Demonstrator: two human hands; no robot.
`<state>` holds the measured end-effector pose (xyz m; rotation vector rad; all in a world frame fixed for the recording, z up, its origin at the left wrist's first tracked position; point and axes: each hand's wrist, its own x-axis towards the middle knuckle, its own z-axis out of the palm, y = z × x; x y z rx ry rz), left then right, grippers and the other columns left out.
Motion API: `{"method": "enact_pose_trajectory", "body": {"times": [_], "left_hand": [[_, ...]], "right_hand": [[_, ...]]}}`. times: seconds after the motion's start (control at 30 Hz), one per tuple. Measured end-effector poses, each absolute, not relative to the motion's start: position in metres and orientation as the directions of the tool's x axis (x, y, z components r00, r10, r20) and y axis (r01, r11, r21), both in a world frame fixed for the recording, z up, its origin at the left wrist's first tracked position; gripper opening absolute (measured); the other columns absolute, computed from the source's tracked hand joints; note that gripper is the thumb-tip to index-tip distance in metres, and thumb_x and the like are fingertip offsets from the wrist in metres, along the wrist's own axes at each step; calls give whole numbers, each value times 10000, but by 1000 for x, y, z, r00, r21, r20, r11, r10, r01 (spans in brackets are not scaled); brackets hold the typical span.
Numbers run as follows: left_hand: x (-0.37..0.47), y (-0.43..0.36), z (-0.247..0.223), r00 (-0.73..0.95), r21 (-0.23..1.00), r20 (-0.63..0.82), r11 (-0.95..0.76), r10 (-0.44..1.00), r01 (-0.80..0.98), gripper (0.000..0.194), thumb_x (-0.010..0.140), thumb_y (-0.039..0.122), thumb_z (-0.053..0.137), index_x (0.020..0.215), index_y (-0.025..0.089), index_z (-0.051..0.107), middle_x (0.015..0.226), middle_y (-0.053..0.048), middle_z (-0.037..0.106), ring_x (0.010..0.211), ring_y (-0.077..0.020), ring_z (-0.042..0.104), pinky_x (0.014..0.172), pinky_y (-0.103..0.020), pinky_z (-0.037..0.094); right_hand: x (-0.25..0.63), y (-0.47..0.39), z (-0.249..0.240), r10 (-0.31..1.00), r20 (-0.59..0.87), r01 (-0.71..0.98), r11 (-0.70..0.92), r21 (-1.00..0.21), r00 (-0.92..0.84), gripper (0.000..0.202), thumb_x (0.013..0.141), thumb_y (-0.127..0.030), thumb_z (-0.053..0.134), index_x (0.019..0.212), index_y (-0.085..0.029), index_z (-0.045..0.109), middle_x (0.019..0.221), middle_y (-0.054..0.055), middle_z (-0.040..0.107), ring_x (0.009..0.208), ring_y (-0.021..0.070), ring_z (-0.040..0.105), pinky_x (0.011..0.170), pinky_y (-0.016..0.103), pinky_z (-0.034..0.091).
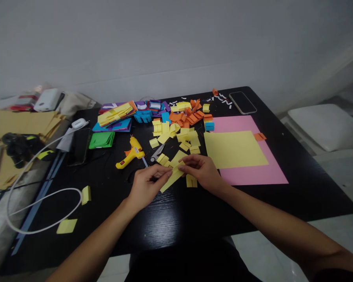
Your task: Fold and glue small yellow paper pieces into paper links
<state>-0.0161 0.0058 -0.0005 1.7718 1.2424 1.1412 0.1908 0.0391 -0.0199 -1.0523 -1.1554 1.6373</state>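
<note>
Now a yellow paper strip (168, 183) is slanting over the near middle of the dark surface (206, 219), with the left hand (146, 184) pinching its edge and the right hand (205, 173) pinching its far end. Beyond them, small yellow pieces (164, 134) are lying near scissors (158, 153) and a yellow glue gun (135, 146), while a yellow sheet (235, 149) is partly covering a pink sheet (270, 174).

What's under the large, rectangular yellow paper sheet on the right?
A flat pink paper sheet shows past the yellow sheet's top, right and bottom edges. Its covered middle, and anything lying between the two, can't be seen.
</note>
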Motion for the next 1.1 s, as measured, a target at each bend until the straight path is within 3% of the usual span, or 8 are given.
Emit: {"method": "enact_pose_trajectory", "body": {"times": [0.33,0.5,0.63,0.8,1.1], "left_hand": [[-16,7,-1,148,918,212,-249,966,309,150,890,311,757,885,162,780,664,-6,744,527,-100,643,494,-183,519],[-16,8,-1,158,917,201,-243,967,318,163,889,325,757,884,164,784,656,-1,737,520,-97,628,489,-182,505],[-18,9,2,178,900,213,-264,961,346,140,900,293,747,919,162,791,758,-28,786,612,-122,701,580,-195,568],[-23,13,3,208,862,233,-301,950,408,137,923,291,724,944,176,796,886,-52,818,749,-164,763,729,-239,623],[-27,14,-3,304,823,225,-348,926,449,152,958,306,686,992,209,798,921,-50,815,806,-179,755,689,-234,587]], "right_hand": [[191,40,-17,953,-104,-167,-157,-973,-286,350,750,-467,857,943,-191,760,846,43,776,674,163,730,651,312,660],[194,40,-14,953,-25,-55,-44,-998,-302,282,811,-404,814,1000,-202,761,749,8,740,653,146,699,632,278,611],[196,41,-12,952,51,34,64,-997,-301,188,819,-372,803,910,-208,788,796,24,769,724,160,712,696,294,597],[197,42,-11,952,18,54,36,-998,-305,179,802,-371,814,869,-206,795,821,38,792,756,182,736,735,323,610],[195,40,-21,930,-32,83,-2,-997,-365,245,769,-394,845,873,-194,749,783,18,757,663,144,683,624,270,545]]}}
